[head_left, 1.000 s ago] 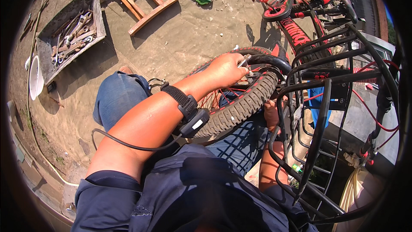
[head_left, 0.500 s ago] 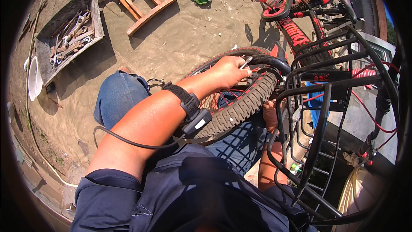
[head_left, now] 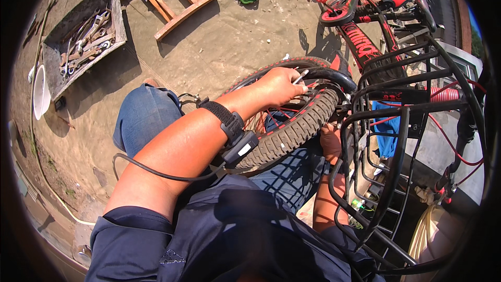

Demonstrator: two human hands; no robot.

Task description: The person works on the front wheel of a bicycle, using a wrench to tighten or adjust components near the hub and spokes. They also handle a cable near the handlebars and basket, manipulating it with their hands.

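Note:
A bicycle wheel with a knobby black tyre (head_left: pixel 297 131) and red rim stands in front of me, between my legs. Over its top reaches my left hand (head_left: pixel 284 84), closed around a slim silver metal tool (head_left: pixel 300 77) whose end sticks out past the fingers. The black fender (head_left: pixel 334 77) lies just beyond that hand. On the wheel's right side, my right hand (head_left: pixel 330 140) is raised close to the hub area, its fingers curled and partly hidden by the tyre and the black wire basket (head_left: pixel 401 151). What it grips cannot be made out.
The red and black bicycle frame (head_left: pixel 360 44) extends away at the far right. A tray of wrenches (head_left: pixel 117 21) sits at the left beside a white bowl (head_left: pixel 42 93). A wooden stool (head_left: pixel 188 15) lies beyond my knee. Blue cloth (head_left: pixel 386 130) shows behind the basket.
The basket has shifted slightly to the right against the wheel. Both hands stay almost where they were, and the silver tool is still in my left hand.

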